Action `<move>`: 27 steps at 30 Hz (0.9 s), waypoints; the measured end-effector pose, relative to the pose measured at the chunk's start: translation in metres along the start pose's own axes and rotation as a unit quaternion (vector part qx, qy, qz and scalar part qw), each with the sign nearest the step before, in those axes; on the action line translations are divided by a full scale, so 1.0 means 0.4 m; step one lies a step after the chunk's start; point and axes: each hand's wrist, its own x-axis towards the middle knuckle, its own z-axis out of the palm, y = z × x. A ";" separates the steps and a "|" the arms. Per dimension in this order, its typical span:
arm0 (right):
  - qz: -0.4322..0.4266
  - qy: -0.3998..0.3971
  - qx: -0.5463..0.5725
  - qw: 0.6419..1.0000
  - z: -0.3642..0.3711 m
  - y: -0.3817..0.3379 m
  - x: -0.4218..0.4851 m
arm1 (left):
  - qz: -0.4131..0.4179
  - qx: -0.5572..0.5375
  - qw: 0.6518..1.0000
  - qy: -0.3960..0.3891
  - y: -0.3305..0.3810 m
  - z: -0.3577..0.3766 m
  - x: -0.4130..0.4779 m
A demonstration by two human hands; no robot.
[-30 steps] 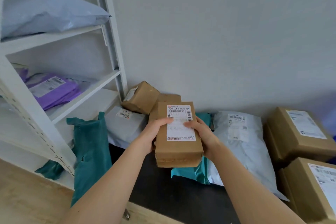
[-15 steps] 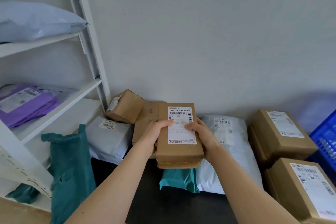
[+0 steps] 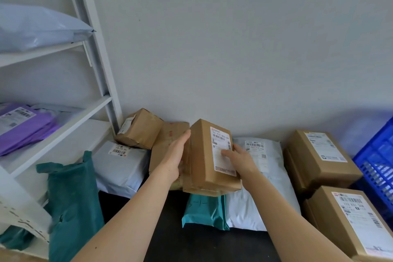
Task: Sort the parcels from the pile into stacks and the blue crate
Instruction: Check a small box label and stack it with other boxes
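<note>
A brown cardboard parcel [image 3: 204, 159] with a white label is held in mid-air between both hands, tilted with its label side turned right. My left hand [image 3: 175, 155] grips its left side; my right hand [image 3: 238, 159] lies over the label on its right side. Below it lie a teal mailer [image 3: 204, 212] and a white mailer [image 3: 263, 189] on the dark surface. Two brown boxes [image 3: 138, 128] lean on the wall behind. A blue crate [image 3: 376, 164] shows at the right edge.
Two labelled cardboard boxes [image 3: 316, 155] stand at the right, one nearer [image 3: 348, 219]. A grey mailer [image 3: 121, 164] and a tall teal bag [image 3: 72, 202] sit left of the pile. White shelving [image 3: 100, 70] at left holds purple [image 3: 23, 127] and pale blue mailers [image 3: 36, 27].
The held parcel has rolled, so its label now faces right instead of up. My left hand slid to its left side. The view shifted slightly, showing more of the blue crate.
</note>
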 end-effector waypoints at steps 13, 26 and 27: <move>0.071 -0.073 -0.013 0.995 -0.007 -0.026 -0.045 | 0.073 0.074 0.994 -0.016 0.002 0.010 -0.008; 0.103 -0.093 0.048 0.989 -0.007 -0.039 -0.066 | -0.077 0.011 0.991 -0.106 -0.016 -0.009 -0.030; 0.103 -0.094 0.051 0.989 -0.007 -0.038 -0.066 | -0.067 0.016 0.993 -0.101 -0.018 -0.008 -0.026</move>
